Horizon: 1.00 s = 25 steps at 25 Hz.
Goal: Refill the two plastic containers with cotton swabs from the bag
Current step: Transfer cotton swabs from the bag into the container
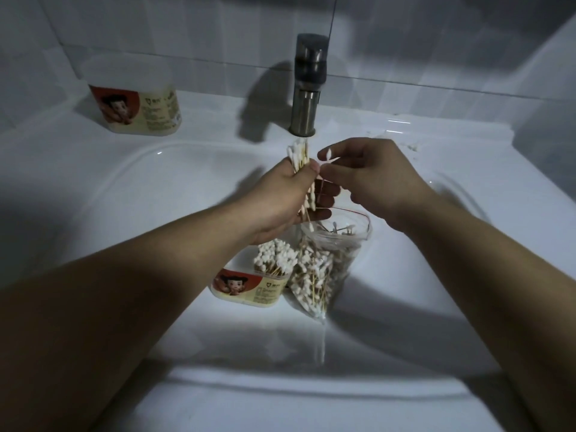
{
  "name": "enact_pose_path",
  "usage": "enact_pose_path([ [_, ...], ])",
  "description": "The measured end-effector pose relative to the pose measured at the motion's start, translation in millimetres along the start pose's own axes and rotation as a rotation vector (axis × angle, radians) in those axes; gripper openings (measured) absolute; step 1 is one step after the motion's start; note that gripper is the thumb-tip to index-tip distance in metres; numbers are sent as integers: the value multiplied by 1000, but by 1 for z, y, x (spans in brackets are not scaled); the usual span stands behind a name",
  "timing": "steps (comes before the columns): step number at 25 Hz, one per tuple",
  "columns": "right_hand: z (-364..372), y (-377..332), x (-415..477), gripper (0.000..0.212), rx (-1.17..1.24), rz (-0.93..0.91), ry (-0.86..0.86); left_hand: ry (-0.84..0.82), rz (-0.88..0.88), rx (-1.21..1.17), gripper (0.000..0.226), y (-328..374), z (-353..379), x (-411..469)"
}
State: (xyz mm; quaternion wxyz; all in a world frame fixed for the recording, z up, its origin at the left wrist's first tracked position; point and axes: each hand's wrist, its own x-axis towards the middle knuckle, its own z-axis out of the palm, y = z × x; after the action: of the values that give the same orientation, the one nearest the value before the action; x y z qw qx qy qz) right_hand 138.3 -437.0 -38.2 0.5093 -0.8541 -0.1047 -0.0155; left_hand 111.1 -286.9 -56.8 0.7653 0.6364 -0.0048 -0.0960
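Left hand (pixel 280 194) gripping swab bundle (pixel 300 157), right hand (pixel 371 179) pinching single swab (pixel 328 155); near container (pixel 249 289) holding upright swabs (pixel 274 257), bag (pixel 327 263) touching it

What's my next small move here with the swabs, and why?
Probably lay the loose swab pinched by the right hand into the bundle in the grip of the left hand. It lies crosswise to the upright bundle, which is held above the open container beside the bag.
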Motion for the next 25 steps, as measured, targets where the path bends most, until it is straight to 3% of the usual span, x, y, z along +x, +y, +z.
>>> enact_pose_path([
  [3, -2, 1, 0, 15, -186, -18, 8, 46, -2, -31, 20, 1, 1, 2],
  [8, 0, -12, -12, 53, -479, -24, -334, 149, 51, -41, 20, 5, -3, 9],
  [13, 2, -14, -17, 39, -191, 41, -391, 143, 88, -45, 22, 7, -3, 7],
  [17, 0, -9, -14, 46, 70, 151, -477, 126, 113, -17, 19, 8, -3, 5],
  [25, -1, -13, -15, 22, -58, 96, -408, 98, 55, -196, 16, 8, -1, 5],
])
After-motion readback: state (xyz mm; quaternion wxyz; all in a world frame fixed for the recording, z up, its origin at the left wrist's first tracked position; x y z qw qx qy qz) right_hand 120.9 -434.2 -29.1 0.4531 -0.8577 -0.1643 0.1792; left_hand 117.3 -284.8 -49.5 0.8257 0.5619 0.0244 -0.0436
